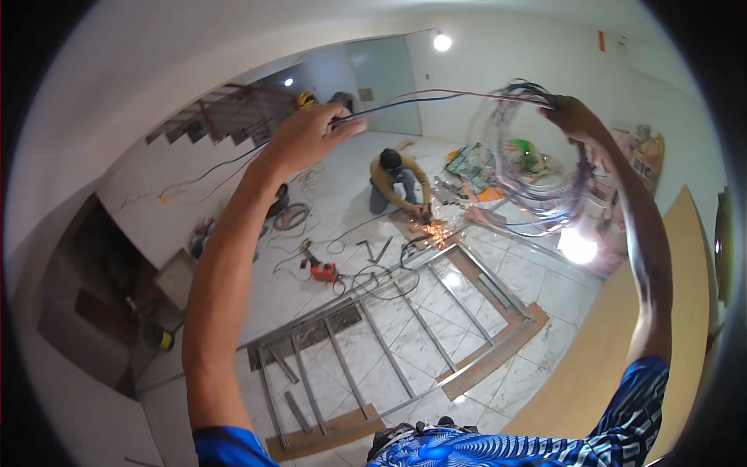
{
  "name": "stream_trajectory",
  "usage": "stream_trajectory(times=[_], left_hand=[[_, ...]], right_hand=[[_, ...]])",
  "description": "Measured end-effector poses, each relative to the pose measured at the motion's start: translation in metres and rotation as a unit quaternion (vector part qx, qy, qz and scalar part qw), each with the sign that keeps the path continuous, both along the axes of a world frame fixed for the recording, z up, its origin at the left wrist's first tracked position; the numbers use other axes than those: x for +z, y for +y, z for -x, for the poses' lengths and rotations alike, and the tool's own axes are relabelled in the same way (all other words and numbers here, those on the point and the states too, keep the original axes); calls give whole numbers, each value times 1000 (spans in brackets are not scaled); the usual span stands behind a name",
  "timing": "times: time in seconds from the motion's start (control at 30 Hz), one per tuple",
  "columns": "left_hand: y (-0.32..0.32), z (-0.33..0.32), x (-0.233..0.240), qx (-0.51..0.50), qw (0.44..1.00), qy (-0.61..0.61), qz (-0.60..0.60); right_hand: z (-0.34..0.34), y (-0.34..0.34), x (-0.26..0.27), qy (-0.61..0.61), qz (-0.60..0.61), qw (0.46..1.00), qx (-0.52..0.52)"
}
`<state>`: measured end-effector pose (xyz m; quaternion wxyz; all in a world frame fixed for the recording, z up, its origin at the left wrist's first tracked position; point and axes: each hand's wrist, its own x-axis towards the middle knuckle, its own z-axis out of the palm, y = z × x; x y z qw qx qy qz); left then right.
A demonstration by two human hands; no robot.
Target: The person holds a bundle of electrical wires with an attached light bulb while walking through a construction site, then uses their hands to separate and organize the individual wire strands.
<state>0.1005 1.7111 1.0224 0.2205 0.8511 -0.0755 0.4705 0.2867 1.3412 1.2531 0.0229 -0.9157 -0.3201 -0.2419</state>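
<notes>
Raised at the upper left, my left hand (327, 134) pinches a few thin electrical wires (408, 100), dark blue and reddish. They run across in the air to my right hand (575, 119), which grips a large loose coil of electrical wire (513, 192) hanging below it. The coil's strands look blurred. Past my left hand, a dark strand and a red strand trail down to the left. Both arms are stretched out above the floor, well apart from each other.
A welded metal frame with crossbars (385, 344) lies on tiles before me. Beyond it a crouching person (400, 181) works amid flying sparks (437, 232). A red power tool (322, 271) and cables lie nearby. A bright lamp (578, 245) and a tan board (583, 356) stand right.
</notes>
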Motion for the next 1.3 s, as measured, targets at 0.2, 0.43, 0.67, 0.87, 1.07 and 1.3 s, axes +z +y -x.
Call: stream_trajectory(times=[0.2, 0.43, 0.67, 0.87, 1.07, 1.3], left_hand=[[-115, -85, 90, -24, 998, 52, -11], [-122, -174, 122, -50, 999, -6, -10], [-143, -215, 156, 69, 997, -30, 13], [-137, -255, 182, 106, 994, 0, 24], [-141, -281, 186, 191, 978, 30, 74], [-156, -292, 200, 72, 985, 132, 81]], right_hand=[[-42, -80, 21, 66, -33, 997, -7], [-87, -120, 43, 141, -64, 988, 14], [-110, -131, 36, 273, -275, 920, 58], [-127, -132, 27, 405, -308, 855, 104], [-131, -104, 1, 519, -497, 661, 214], [-124, -53, -6, 543, -634, 418, 357]])
